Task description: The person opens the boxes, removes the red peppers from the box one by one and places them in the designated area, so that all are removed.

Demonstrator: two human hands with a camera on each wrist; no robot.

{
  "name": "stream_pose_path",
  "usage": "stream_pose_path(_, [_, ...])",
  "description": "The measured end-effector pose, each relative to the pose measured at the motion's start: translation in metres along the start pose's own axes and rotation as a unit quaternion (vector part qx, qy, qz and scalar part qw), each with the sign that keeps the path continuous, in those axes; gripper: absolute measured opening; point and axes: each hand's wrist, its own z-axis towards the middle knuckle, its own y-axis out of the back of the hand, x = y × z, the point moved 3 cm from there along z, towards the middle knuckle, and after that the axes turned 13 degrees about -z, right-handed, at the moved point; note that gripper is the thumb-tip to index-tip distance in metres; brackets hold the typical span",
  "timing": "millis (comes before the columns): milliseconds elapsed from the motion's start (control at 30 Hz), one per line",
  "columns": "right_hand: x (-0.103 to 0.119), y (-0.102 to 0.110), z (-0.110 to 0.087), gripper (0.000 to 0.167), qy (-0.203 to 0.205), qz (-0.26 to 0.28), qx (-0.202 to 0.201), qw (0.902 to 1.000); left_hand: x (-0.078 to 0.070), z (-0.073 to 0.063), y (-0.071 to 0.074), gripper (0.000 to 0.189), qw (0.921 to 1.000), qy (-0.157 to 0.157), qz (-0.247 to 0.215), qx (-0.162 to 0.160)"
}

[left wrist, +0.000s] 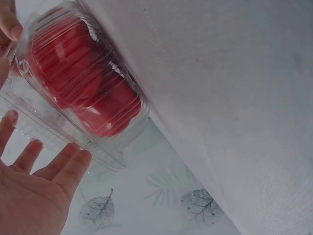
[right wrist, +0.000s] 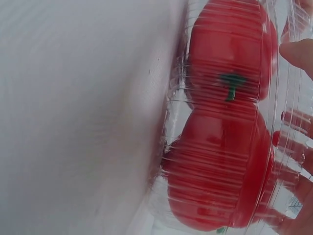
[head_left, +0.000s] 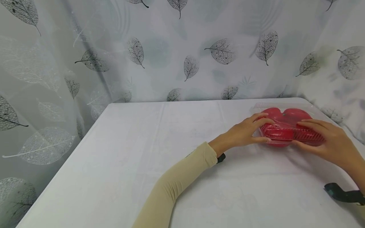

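Note:
A clear plastic clamshell box with several shiny red tomatoes in it lies at the far right of the table. Through its ridged wall in the right wrist view, a green stem shows on one tomato. My right hand grips the right end, thumb at the front edge and fingers over the top. At the left end is my left hand, its fingers spread around the corner with the tips right at the plastic. In the left wrist view its fingertips lie beside a thin clear flange.
A white cloth covers the table. Behind it hangs a pale curtain printed with leaves, which also runs down both sides. A black strap piece sticks out at my right wrist, above the cloth.

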Motion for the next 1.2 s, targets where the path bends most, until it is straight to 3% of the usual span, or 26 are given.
stream_pose_path(500, [-0.012,0.002,-0.001,0.07,-0.009,0.01,-0.014,0.9998,-0.003,0.0,0.003,0.06,1.0,-0.004,0.004,-0.004])
stream_pose_path(800, [-0.021,-0.003,-0.006,0.073,-0.095,0.035,0.061,0.993,-0.003,-0.001,0.003,0.06,0.9999,-0.008,0.005,-0.004])
stream_pose_path(1200, [-0.032,-0.005,-0.012,0.075,-0.156,0.024,0.1,0.9824,-0.003,-0.001,0.001,0.06,1.0,-0.008,0.002,-0.003])
